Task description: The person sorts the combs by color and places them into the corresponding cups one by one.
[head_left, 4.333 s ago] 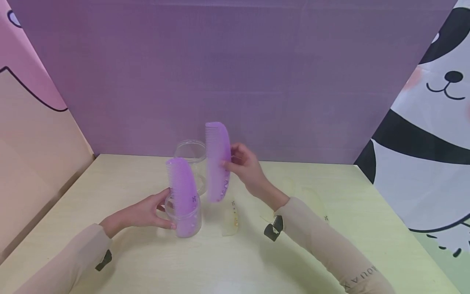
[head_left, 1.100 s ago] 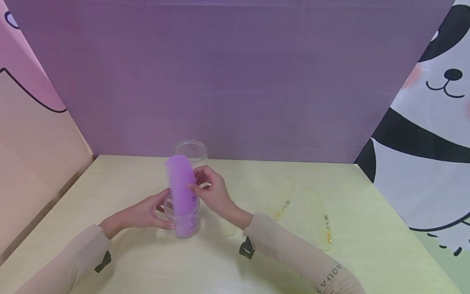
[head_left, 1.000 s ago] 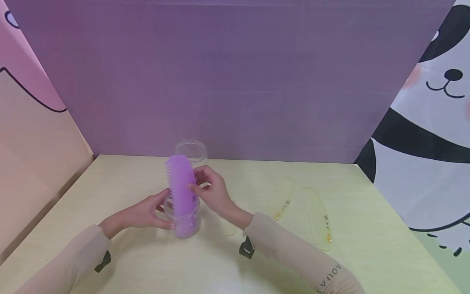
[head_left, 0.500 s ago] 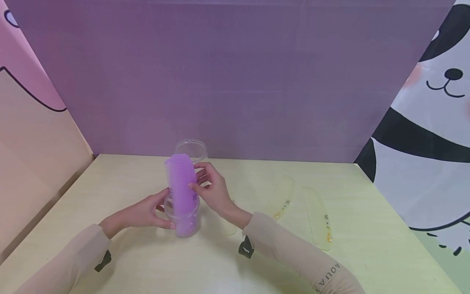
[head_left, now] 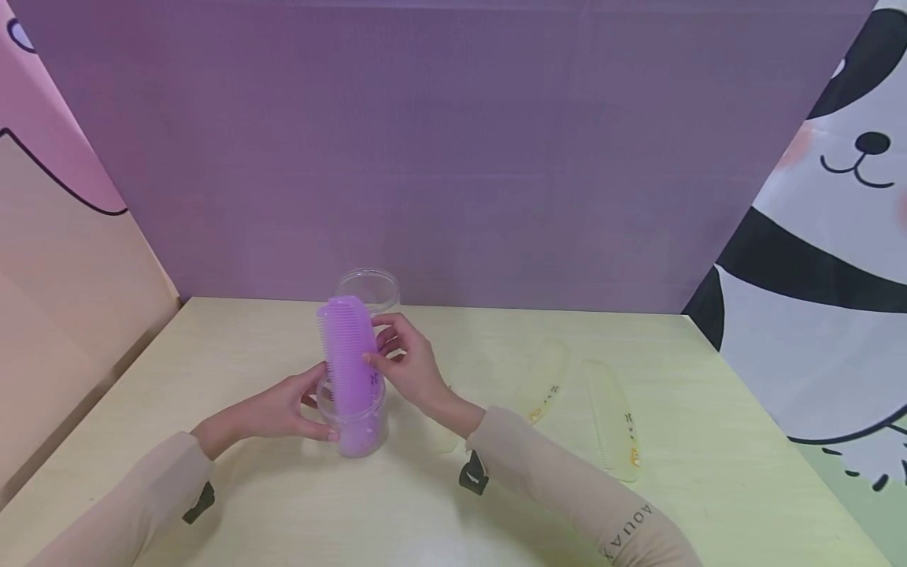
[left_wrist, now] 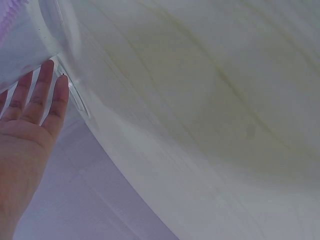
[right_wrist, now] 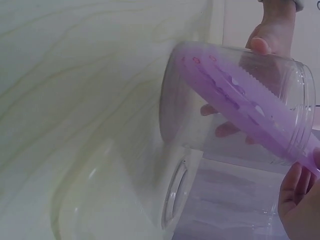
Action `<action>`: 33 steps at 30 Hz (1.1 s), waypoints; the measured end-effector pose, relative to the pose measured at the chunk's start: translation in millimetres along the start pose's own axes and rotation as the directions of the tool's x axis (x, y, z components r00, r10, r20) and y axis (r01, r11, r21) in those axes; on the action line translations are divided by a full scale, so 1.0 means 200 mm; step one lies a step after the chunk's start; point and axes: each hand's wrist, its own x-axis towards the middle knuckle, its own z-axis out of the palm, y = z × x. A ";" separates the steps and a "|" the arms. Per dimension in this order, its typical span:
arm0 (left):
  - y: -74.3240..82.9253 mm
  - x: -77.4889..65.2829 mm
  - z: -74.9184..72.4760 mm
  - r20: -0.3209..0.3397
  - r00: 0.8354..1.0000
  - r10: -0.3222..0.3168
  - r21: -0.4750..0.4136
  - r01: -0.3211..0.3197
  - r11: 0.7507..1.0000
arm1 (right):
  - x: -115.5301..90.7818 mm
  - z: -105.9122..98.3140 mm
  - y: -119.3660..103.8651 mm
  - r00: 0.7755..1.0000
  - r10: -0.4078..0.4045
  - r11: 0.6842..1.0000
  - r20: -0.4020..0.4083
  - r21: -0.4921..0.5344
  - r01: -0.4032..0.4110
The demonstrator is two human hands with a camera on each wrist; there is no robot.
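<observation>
Two purple combs [head_left: 347, 339] stand nearly flat against each other, leaning in a clear round jar [head_left: 381, 431]. Their upper halves rise above its rim; the right wrist view shows their lower ends [right_wrist: 235, 102] through the wall. My left hand [head_left: 283, 409] grips the jar from the left, thumb on the near side and fingers [left_wrist: 37, 102] spread along the far side. My right hand [head_left: 414, 366] pinches the curved back of a comb just above the rim, between thumb and fingers.
Behind the combs stands a second clear jar [head_left: 368, 290], mostly hidden in the head view. Two see-through yellow combs [head_left: 612, 425] lie on the table to the right. Another yellow comb [head_left: 445, 441] is partly covered by the right forearm. A purple panel [head_left: 453, 157] borders the table's back.
My right hand has brought the second purple comb left and down into the jar beside the first. Over the last second, it has barely moved. The left hand keeps its grip.
</observation>
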 end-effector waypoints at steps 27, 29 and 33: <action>-0.01 0.01 0.01 0.015 1.000 -0.011 -0.036 0.011 0.999 | 0.00 -0.02 0.01 1.000 0.007 1.000 0.028 0.022 -0.008; -0.01 0.01 0.01 0.016 1.000 -0.008 -0.034 0.008 0.999 | 0.00 -0.03 0.01 1.000 0.004 1.000 0.028 0.022 -0.005; -0.02 0.01 0.01 0.020 1.000 -0.008 -0.031 0.009 0.999 | 0.00 -0.03 0.01 0.999 0.008 1.000 0.034 0.025 -0.009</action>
